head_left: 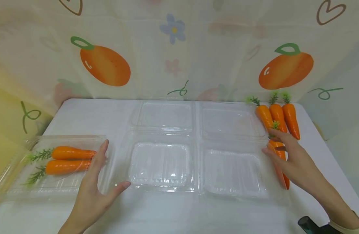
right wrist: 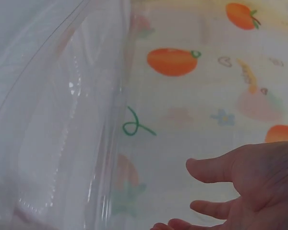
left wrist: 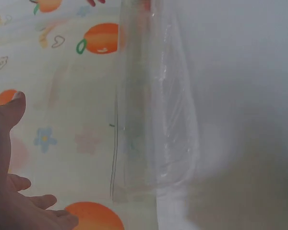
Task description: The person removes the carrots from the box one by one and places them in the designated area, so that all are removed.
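At the left, a clear plastic container [head_left: 83, 185] holds two orange carrots [head_left: 69, 166] with green tops. My left hand [head_left: 90, 191] is over its right side, thumb and fingers spread wide, gripping nothing. At the right, my right hand [head_left: 296, 159] hovers at more carrots [head_left: 280, 150], thumb and forefinger apart; it partly covers them, and whether it touches one I cannot tell. In the right wrist view, that hand [right wrist: 261, 187] has loose fingers and nothing in them. Two clear hinged boxes, a middle one [head_left: 160, 187] and a right one [head_left: 235, 191], lie opened flat.
Three carrots [head_left: 277, 115] lie side by side at the table's back right corner. A patterned cloth [head_left: 197, 48] hangs behind the white table [head_left: 167, 214]. A dark cylindrical object [head_left: 308, 224] shows near my right wrist.
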Demonstrator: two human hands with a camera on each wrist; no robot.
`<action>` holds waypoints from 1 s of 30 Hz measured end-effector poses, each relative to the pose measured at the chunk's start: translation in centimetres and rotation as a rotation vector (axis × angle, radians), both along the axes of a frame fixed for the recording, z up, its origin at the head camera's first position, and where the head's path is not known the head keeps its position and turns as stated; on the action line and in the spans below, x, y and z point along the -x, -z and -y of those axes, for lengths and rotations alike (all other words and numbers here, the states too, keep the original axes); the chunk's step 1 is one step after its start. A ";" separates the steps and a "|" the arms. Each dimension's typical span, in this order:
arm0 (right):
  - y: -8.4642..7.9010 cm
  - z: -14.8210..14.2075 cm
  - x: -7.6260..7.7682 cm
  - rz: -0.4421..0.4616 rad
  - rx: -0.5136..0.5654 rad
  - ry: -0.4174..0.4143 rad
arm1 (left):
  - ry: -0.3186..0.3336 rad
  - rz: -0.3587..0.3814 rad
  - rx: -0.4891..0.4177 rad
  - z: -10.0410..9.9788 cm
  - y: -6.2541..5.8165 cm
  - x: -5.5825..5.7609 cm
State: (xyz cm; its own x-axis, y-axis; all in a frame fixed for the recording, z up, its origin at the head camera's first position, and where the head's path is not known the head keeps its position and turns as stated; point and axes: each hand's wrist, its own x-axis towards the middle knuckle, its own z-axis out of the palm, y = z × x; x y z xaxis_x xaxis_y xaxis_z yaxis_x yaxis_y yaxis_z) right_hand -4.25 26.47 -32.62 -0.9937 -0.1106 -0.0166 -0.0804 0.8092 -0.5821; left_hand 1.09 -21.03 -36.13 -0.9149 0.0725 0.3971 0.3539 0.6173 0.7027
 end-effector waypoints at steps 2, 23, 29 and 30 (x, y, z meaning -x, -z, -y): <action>-0.2 0.7 0.0 0.007 0.020 -0.001 | -0.010 -0.022 -0.010 0.4 -0.1 0.3; 0.0 8.4 0.8 -0.062 0.020 -0.144 | 0.164 0.144 0.185 7.8 -2.3 1.9; -0.1 11.0 1.2 -0.060 0.108 -0.188 | 0.133 0.157 0.168 9.5 -1.9 2.2; -0.2 11.3 1.3 -0.063 0.118 -0.193 | 0.132 0.155 0.167 9.6 -1.9 2.2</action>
